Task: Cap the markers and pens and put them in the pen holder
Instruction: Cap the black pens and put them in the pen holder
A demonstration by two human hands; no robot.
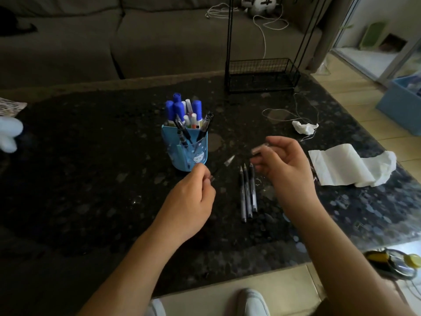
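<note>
A blue pen holder [198,148] stands on the dark table [91,179], filled with several blue-capped markers and black pens. My left hand [191,199] is shut on an uncapped pen [224,164], its silver tip pointing up and right. My right hand [287,165] pinches a small clear pen cap [258,151] a short way from that tip. Three uncapped pens [248,192] lie side by side on the table between my hands, tips pointing away from me.
Crumpled white tissue paper [355,167] lies to the right, a smaller wad [304,127] with a thin cord behind it. A black wire rack [262,76] stands at the far edge. A sofa [136,37] runs behind the table. A white object [9,133] sits at the left edge.
</note>
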